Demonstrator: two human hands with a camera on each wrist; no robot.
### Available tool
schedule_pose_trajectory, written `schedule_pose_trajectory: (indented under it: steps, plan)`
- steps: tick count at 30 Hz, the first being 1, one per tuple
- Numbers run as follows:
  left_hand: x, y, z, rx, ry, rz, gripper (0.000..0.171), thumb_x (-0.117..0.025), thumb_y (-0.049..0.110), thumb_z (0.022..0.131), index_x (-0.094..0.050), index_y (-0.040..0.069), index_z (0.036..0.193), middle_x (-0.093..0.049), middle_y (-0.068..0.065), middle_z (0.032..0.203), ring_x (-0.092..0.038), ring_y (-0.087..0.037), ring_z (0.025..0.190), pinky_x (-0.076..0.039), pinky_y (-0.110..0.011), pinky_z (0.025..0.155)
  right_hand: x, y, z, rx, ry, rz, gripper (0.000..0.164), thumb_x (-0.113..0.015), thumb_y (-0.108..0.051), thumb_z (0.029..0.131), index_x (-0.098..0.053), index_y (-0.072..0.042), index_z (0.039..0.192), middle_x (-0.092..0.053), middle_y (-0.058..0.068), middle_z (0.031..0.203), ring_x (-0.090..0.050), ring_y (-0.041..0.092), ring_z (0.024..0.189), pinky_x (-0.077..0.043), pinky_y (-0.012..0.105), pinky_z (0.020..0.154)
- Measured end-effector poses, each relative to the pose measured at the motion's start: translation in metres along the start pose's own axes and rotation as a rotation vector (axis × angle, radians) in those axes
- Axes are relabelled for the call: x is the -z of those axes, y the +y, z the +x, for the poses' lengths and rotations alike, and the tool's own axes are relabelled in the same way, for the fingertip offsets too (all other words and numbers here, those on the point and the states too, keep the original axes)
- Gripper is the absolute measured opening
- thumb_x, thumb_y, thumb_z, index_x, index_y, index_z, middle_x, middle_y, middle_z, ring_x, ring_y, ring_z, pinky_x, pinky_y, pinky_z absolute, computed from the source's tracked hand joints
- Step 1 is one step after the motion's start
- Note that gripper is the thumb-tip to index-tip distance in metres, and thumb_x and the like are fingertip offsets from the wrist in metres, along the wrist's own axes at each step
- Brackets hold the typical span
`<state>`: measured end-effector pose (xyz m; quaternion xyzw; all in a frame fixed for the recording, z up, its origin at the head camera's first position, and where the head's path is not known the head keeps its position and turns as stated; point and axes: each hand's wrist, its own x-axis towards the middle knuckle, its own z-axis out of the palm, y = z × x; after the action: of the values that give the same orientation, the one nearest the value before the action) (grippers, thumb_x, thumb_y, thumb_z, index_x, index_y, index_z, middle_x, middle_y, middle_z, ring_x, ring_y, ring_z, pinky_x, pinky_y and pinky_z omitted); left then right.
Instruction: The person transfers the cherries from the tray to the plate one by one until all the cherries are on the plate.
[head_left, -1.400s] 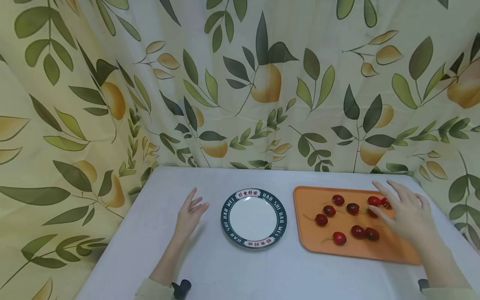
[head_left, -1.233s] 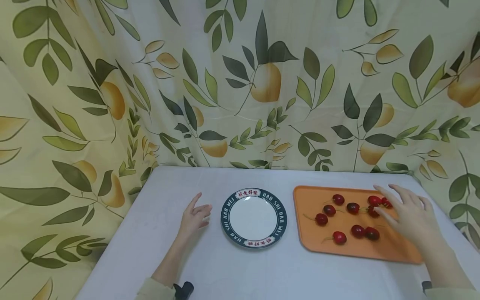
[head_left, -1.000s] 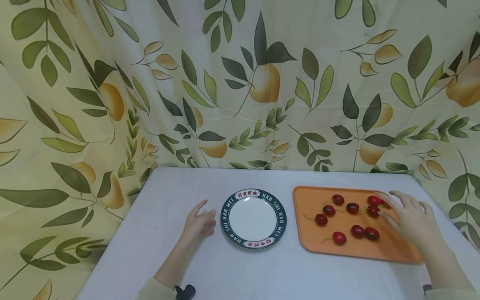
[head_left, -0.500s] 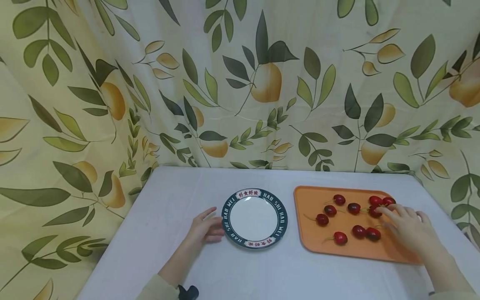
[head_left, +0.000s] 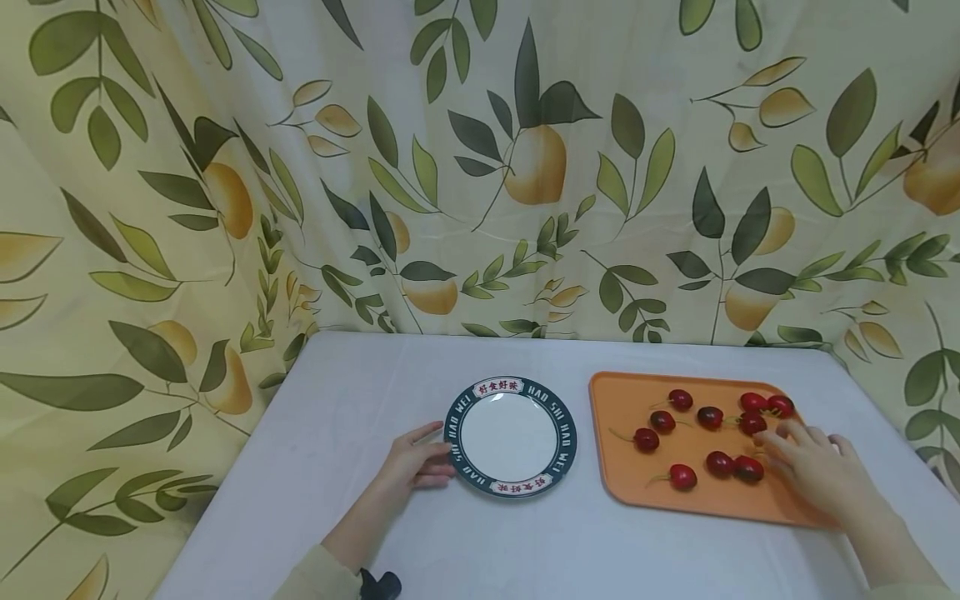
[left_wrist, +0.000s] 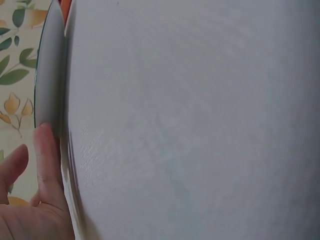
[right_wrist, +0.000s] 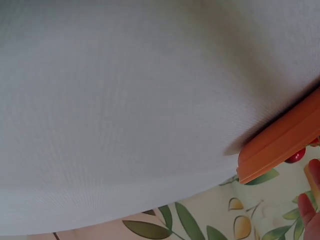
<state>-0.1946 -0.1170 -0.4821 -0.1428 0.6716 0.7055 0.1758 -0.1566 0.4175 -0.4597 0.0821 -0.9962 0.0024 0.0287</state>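
A round white plate (head_left: 510, 437) with a dark green lettered rim lies mid-table. My left hand (head_left: 408, 467) is at its left edge; in the left wrist view a straight finger (left_wrist: 46, 160) meets the plate's side (left_wrist: 49, 75), the thumb apart. On an orange tray (head_left: 630, 483) to the right lie several dark red cherries (head_left: 720, 464), some with stems. My right hand (head_left: 821, 467) is low over the tray's right part, its fingertips beside the stem of a cherry (head_left: 748, 469). In the right wrist view, two of its fingertips show apart, past the tray (right_wrist: 275, 142).
A white cloth (head_left: 480, 550) covers the table. Behind and to the left hangs a curtain (head_left: 480, 167) printed with leaves and fruit. A black wrist device (head_left: 380, 585) sits at my left sleeve.
My left hand has moved right and down to the plate's edge. My right hand has come down from the tray's far right corner towards the nearer cherries. Plate and cherries stay in place.
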Motion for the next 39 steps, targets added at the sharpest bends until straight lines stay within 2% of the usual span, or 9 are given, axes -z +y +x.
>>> schedule_pose_trajectory:
  steps: [7, 17, 30, 33, 39]
  plan:
    - [-0.0036, -0.0020, 0.0022, 0.024, -0.003, 0.003, 0.063, -0.066, 0.006, 0.079, -0.041, 0.008, 0.137, -0.068, -0.011, 0.080, -0.067, -0.018, 0.061, -0.059, -0.035, 0.063, -0.0031, 0.0045, -0.0002, 0.003, -0.023, -0.019, 0.030, -0.066, -0.017, 0.080, -0.060, -0.010, 0.108, -0.048, 0.021, 0.102, -0.042, 0.047, 0.096, -0.028, 0.072, 0.081]
    - [-0.0038, -0.0032, 0.0051, 0.026, -0.006, -0.006, 0.063, -0.064, 0.002, 0.080, -0.040, 0.007, 0.138, -0.068, -0.010, 0.077, -0.067, -0.018, 0.060, -0.059, -0.035, 0.062, -0.0020, 0.0018, -0.0006, -0.003, -0.044, -0.027, 0.028, -0.064, -0.017, 0.081, -0.060, -0.007, 0.107, -0.048, 0.019, 0.098, -0.042, 0.046, 0.094, -0.030, 0.071, 0.081]
    - [-0.0035, -0.0017, 0.0022, 0.017, -0.003, 0.003, 0.062, -0.064, 0.003, 0.081, -0.039, 0.007, 0.138, -0.068, -0.010, 0.076, -0.067, -0.018, 0.060, -0.059, -0.034, 0.062, -0.0022, 0.0018, 0.0009, -0.005, -0.054, -0.033, 0.019, -0.064, -0.015, 0.081, -0.061, -0.011, 0.099, -0.047, 0.012, 0.088, -0.044, 0.039, 0.087, -0.031, 0.071, 0.078]
    - [-0.0036, -0.0017, 0.0021, 0.019, -0.002, 0.003, 0.062, -0.064, 0.003, 0.081, -0.039, 0.007, 0.138, -0.068, -0.010, 0.077, -0.067, -0.018, 0.060, -0.059, -0.034, 0.062, -0.0014, 0.0013, 0.0010, -0.001, -0.043, -0.026, 0.018, -0.063, -0.014, 0.082, -0.061, -0.011, 0.099, -0.048, 0.012, 0.088, -0.045, 0.039, 0.087, -0.031, 0.070, 0.078]
    - [-0.0038, -0.0010, 0.0016, 0.015, -0.005, 0.009, 0.062, -0.063, 0.003, 0.081, -0.040, 0.007, 0.138, -0.068, -0.010, 0.076, -0.067, -0.018, 0.060, -0.059, -0.034, 0.062, 0.0051, -0.0001, 0.0038, -0.001, -0.028, -0.002, 0.022, -0.064, -0.013, 0.081, -0.063, -0.007, 0.102, -0.052, 0.021, 0.096, -0.043, 0.045, 0.092, -0.030, 0.070, 0.079]
